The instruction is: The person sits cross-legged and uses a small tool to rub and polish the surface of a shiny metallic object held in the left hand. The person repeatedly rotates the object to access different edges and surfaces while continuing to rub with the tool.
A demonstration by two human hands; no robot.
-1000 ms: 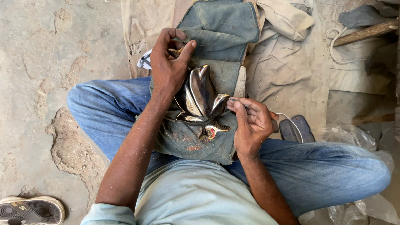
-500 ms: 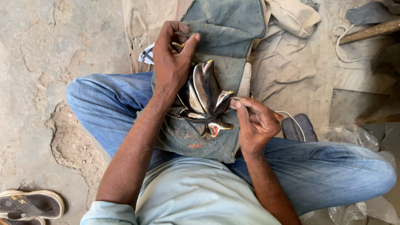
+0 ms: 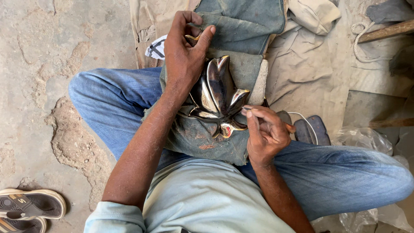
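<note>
Pressing my left hand (image 3: 183, 56) down on the leaf dish (image 3: 217, 97) at centre frame, fingers curled round a small brass piece (image 3: 192, 39), I pin it to the denim pad (image 3: 241, 26) on my lap. My right hand (image 3: 265, 131) pinches what looks like a thin tool (image 3: 246, 108) against its edge. Cracked floor (image 3: 39, 86) left, sandals (image 3: 30, 207) lower left.

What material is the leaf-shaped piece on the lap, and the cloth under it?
Leaf-shaped piece: probably polished metal, going by its mirror-like reflections and golden edges. Cloth: seems to be worn denim, faded blue-grey with a woven look and rusty stains.
</note>
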